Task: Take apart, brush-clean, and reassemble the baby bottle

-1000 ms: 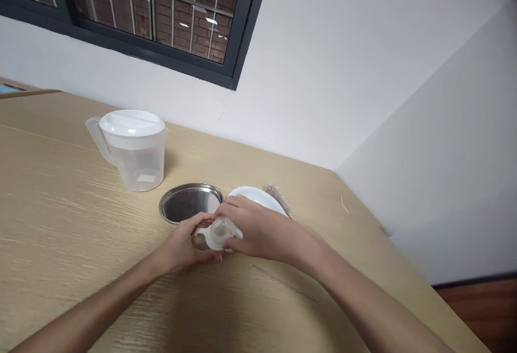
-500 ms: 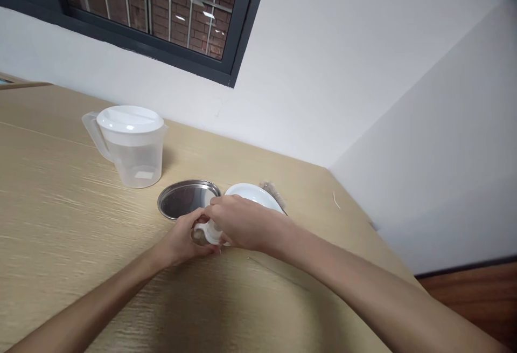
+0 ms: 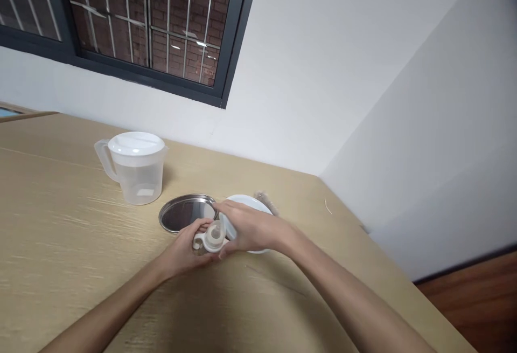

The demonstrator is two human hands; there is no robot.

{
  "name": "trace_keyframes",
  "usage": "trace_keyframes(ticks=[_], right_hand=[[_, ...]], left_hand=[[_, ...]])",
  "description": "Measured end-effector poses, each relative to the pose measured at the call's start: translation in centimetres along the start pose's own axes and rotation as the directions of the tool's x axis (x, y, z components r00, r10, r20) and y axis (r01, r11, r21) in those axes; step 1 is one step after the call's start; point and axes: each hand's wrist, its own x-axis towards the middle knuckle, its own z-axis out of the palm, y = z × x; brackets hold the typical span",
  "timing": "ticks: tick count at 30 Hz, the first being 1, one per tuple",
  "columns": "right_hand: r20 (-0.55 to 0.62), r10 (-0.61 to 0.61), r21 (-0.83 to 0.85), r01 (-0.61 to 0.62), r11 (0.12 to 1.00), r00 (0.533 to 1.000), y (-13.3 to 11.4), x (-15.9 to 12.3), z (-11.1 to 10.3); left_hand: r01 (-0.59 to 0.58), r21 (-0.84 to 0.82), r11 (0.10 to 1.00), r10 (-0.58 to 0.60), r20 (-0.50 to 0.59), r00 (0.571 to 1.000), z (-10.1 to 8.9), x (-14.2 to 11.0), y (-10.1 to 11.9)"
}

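Note:
Both my hands meet over a small baby bottle (image 3: 210,240) lying near the middle of the wooden table (image 3: 60,245). My left hand (image 3: 183,250) is wrapped round the bottle's lower part from the left. My right hand (image 3: 248,229) grips its white collar and translucent teat from the right. The bottle's body is mostly hidden by my fingers. Just behind my hands lie a round steel plate (image 3: 181,214) and a white plate (image 3: 250,203).
A translucent plastic jug (image 3: 135,167) with a white lid stands at the back left. A bristly brush (image 3: 266,200) peeks out behind the white plate. White walls close the table's far and right sides; a barred window is above.
The view has tilted, so everything sits slightly lower in the frame. My hands stay clasped on the bottle, and the teat shows again between my fingers.

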Motion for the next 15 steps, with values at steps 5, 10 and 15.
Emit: trace_keyframes(ticks=[5,10,15], right_hand=[[-0.367,0.31,0.194,-0.254,0.948,0.877,3.4,-5.0,-1.2],[-0.559,0.526,0.317,-0.421,0.85,0.64,7.5,-10.0,-0.2],[-0.648,0.617,0.366,-0.527,0.767,0.447,9.0,-15.6,2.7]], left_hand=[[-0.081,0.108,0.991,0.087,-0.056,0.995,-1.2,-0.5,0.1],[-0.284,0.275,0.918,0.337,-0.166,0.927,-2.2,-1.0,0.2],[-0.368,0.327,0.871,0.453,-0.239,0.859,-2.1,-0.9,0.1]])
